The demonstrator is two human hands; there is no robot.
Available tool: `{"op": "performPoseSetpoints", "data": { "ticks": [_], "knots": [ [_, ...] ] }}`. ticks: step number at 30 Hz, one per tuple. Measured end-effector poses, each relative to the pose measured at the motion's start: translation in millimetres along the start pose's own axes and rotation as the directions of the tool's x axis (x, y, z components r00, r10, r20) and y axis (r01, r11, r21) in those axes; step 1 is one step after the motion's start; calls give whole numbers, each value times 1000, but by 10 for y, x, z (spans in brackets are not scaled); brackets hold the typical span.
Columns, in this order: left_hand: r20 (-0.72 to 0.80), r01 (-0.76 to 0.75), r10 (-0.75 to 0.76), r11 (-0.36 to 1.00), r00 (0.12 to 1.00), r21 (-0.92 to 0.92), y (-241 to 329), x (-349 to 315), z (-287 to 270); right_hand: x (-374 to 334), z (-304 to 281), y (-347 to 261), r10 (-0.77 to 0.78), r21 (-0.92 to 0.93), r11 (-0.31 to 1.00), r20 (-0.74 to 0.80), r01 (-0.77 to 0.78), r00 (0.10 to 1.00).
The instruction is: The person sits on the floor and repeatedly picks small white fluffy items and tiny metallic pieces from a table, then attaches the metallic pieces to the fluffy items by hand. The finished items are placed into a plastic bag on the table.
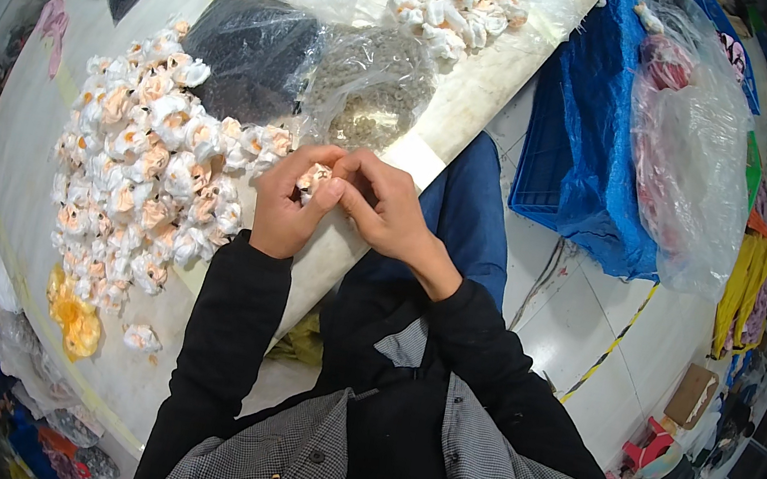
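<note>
A small white-and-peach fabric flower (313, 177) sits between my two hands at the table's near right edge. My left hand (285, 208) is closed around its lower left side, thumb and fingers pinched. Over its upper right side curls my right hand (385, 201), with the fingertips meeting those of the left. Whether anything finer is pinched there is too small to make out. A large heap of similar puffy flowers (147, 169) lies left of my hands. Just beyond them rests a clear plastic bag (369, 85) of small greyish-gold pieces.
Beside that bag is another with dark contents (253, 50). More flowers (448, 7) lie at the table's far end, and a yellow-orange bundle (75, 315) is at lower left. Right of the table, a blue crate (545, 155) holds blue sheeting and plastic-wrapped pink items.
</note>
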State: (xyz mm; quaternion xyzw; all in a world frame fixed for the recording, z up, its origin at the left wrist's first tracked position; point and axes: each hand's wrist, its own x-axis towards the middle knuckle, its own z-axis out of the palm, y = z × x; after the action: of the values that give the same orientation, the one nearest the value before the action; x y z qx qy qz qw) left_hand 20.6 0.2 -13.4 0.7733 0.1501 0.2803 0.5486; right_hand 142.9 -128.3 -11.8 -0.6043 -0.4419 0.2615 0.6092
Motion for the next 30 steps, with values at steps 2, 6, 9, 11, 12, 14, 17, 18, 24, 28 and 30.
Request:
{"op": "performPoseSetpoints", "data": {
  "ticks": [2, 6, 9, 11, 12, 14, 17, 18, 24, 28, 30],
  "knots": [
    [-10, 112, -112, 993, 994, -30, 23, -25, -5, -4, -50, 32, 52, 48, 997, 21, -53, 998],
    [71, 173, -168, 983, 983, -62, -49, -66, -69, 6, -56, -4, 110, 111, 987, 20, -112, 994],
    [62, 173, -169, 984, 984, -50, -42, -63, -79, 15, -53, 0, 145, 76, 987, 3, -145, 989],
    [49, 192, -190, 980, 981, -45, -22, -57, -75, 23, -36, 2, 113, 49, 992, -4, -112, 994],
    [46, 212, -210, 976, 977, -53, -5, -57, -71, 27, -28, 10, 115, 48, 992, -17, -114, 993],
    [38, 220, -218, 972, 975, -77, -15, -61, -53, 29, -14, 32, 119, 47, 992, -45, -117, 992],
    [16, 196, -196, 975, 981, -105, -69, -75, -27, 38, -32, 11, 173, 74, 983, -41, -170, 984],
    [12, 198, -197, 975, 980, -105, -66, -73, -21, 36, -26, 10, 166, 60, 985, -54, -163, 985],
    [12, 238, -238, 964, 971, -116, -47, -79, -27, 32, 6, 10, 160, 10, 987, -93, -160, 983],
    [-23, 275, -278, 959, 960, -68, 41, -63, 0, 20, 52, 45, 123, -11, 992, -157, -127, 980],
    [-45, 232, -233, 972, 972, -26, 33, -65, 4, 12, 93, 90, 66, -43, 996, -194, -76, 979]
  ]
}}
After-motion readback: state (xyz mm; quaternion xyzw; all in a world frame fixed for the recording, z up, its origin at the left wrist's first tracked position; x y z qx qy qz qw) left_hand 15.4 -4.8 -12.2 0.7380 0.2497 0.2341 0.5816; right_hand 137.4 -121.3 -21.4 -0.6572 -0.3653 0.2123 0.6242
